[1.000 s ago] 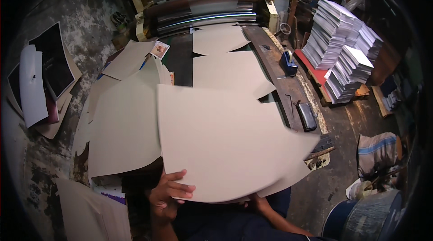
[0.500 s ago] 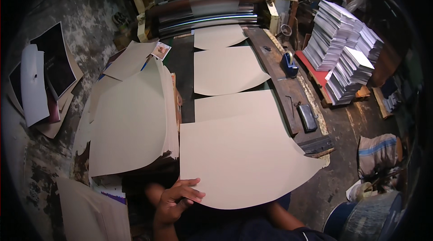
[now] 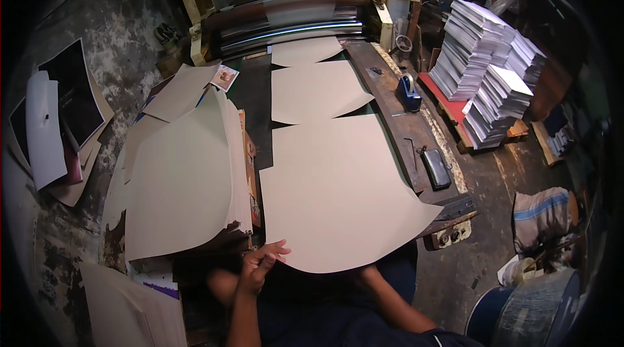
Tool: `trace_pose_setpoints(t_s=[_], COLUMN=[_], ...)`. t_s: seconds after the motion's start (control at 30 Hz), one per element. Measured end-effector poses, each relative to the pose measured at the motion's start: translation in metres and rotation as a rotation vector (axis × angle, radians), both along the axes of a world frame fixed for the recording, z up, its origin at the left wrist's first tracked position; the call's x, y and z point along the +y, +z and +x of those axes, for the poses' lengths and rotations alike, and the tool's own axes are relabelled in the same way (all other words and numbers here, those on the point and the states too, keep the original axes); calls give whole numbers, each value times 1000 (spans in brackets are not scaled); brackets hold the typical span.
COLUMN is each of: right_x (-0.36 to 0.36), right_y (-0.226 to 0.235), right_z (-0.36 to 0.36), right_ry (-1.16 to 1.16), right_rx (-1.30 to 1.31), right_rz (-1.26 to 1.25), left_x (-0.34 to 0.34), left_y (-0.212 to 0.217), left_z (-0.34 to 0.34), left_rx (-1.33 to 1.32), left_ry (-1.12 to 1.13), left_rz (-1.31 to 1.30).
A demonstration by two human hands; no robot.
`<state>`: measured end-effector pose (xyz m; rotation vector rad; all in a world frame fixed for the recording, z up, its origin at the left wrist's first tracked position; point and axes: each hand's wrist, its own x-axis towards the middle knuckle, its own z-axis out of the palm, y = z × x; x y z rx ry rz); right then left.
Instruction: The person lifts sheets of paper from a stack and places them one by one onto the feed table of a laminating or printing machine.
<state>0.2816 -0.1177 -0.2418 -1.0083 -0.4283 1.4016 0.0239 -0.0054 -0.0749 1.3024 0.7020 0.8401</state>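
Observation:
A large beige card sheet (image 3: 351, 223) is held at its near edge over the front of a long feed table, its right corner curling up. My left hand (image 3: 263, 264) pinches the near left corner between thumb and fingers. My right hand (image 3: 368, 275) reaches under the near edge at the right; its fingers are hidden beneath the card. Beyond, the held sheet overlaps another card sheet (image 3: 331, 142). More beige sheets (image 3: 318, 90) lie in line up to the machine's shiny roller (image 3: 292, 34).
Left of the table rises a tall stack of beige card (image 3: 182, 178). A tape dispenser (image 3: 408, 93), a hex key (image 3: 413, 152) and a dark case (image 3: 436, 169) rest on the right side rail. White paper stacks (image 3: 478, 54) stand on a pallet; a drum (image 3: 526, 311) stands near right.
The held sheet has moved forward, away from me, with both hands following. The sheets ahead have shifted slightly toward the roller. More of my right forearm now shows.

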Motion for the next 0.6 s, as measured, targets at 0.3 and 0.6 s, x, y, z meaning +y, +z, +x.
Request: trace_pose_setpoints(t_s=[0.3, 0.6], right_x=[26, 3], right_y=[33, 61], right_z=[37, 4], right_ry=[336, 297], right_rx=[222, -46], right_rz=[-215, -192], left_x=[-2, -62], left_y=[183, 253], left_z=[62, 104], left_rx=[273, 360], left_ry=[-405, -501], left_rz=[574, 1548])
